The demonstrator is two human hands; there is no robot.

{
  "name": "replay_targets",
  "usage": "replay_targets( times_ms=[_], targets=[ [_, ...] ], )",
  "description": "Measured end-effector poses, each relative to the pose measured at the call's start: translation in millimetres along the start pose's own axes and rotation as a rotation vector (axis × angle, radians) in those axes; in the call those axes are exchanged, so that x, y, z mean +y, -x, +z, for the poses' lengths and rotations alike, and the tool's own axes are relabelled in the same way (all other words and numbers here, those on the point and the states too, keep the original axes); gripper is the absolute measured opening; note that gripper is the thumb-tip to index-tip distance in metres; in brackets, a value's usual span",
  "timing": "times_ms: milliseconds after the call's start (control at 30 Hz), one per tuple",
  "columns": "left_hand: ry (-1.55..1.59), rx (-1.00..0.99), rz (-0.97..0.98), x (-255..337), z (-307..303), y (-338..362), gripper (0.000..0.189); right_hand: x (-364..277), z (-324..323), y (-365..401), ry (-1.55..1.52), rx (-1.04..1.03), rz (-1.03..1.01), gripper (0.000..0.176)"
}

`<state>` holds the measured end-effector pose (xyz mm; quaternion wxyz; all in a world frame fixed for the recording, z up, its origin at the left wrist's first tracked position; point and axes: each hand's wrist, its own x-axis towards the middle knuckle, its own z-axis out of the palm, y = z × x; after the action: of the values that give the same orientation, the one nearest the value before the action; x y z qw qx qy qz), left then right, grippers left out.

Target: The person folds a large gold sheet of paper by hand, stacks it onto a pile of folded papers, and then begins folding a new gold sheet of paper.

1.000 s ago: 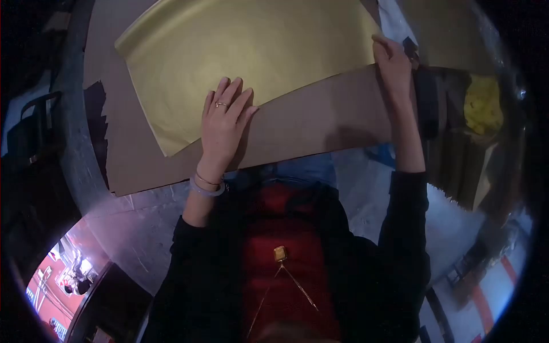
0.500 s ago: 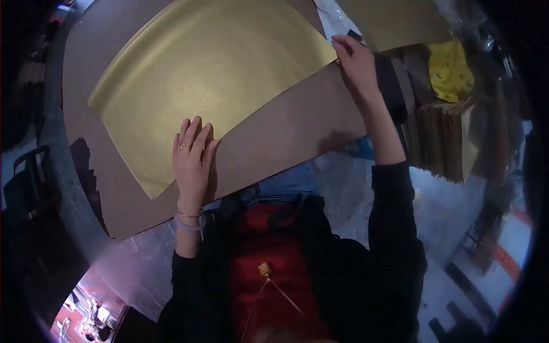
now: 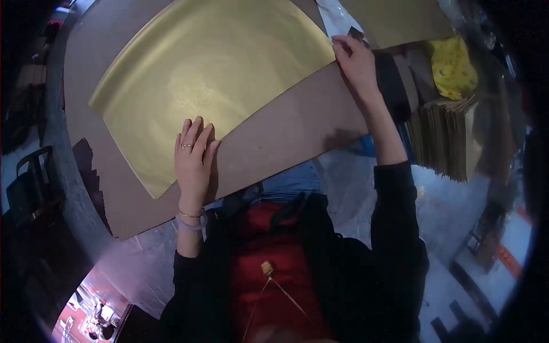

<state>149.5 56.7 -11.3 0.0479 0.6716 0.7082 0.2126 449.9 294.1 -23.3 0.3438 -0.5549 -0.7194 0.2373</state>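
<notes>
A large gold sheet, smooth and slightly shiny, lies at a slant on a brown board; its far left side curves upward. My left hand rests flat on the sheet's near edge, fingers stretched out, with a ring on one finger. At the sheet's right corner, my right hand is closed in a pinch, thumb and fingers at the edge. The exact contact under those fingertips is partly hidden. Just beyond this hand is a white, plastic-looking piece with a dark patch.
Another gold-brown sheet lies at the far right. A yellow patterned bag sits above a thick stack of folded brown sheets. Torn dark paper shows at the board's left edge. A dark chair stands at left.
Both hands keep almost the same places on the sheet. The right thumb and fingers have shifted slightly at the corner, and the view has moved a little.
</notes>
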Motion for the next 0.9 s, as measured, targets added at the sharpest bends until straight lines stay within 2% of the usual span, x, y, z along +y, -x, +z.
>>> replay_targets(
  times_ms=[100,167,300,400,633,667,733,800,867,900],
  targets=[
    [0.016,0.011,-0.002,0.5,0.9,0.4,0.034,10.2,5.0,-0.8,0.054,0.034,-0.074,0.024],
    [0.019,0.011,-0.010,1.0,1.0,0.4,0.034,15.8,6.4,-1.5,0.115,0.086,-0.203,0.022],
    [0.003,0.021,0.006,-0.1,2.2,0.5,0.034,-1.7,-7.6,2.6,0.151,0.100,-0.140,0.020],
    [0.026,0.015,-0.003,-1.9,2.3,1.3,0.033,-6.9,-19.0,3.7,0.133,0.191,-0.122,0.022],
    [0.046,0.023,-0.007,-2.7,4.1,1.1,0.034,-9.4,-24.3,9.3,0.077,0.098,-0.021,0.021],
    [0.053,0.034,0.003,-2.5,3.2,0.3,0.034,-11.7,-21.5,9.3,0.070,0.086,-0.028,0.021],
    [0.039,0.023,-0.011,-2.5,4.4,0.1,0.034,-22.2,-14.6,10.9,-0.003,0.097,-0.170,0.021],
    [0.032,0.031,-0.001,-1.1,3.7,0.3,0.034,-31.9,-6.5,10.2,0.006,0.055,-0.142,0.022],
    [0.010,0.034,-0.003,1.3,3.6,0.8,0.034,-29.5,-3.2,6.4,0.075,-0.013,-0.217,0.022],
    [0.000,0.032,0.014,0.9,3.4,0.5,0.034,-28.8,-1.4,7.4,0.079,0.017,-0.215,0.022]
  ],
)
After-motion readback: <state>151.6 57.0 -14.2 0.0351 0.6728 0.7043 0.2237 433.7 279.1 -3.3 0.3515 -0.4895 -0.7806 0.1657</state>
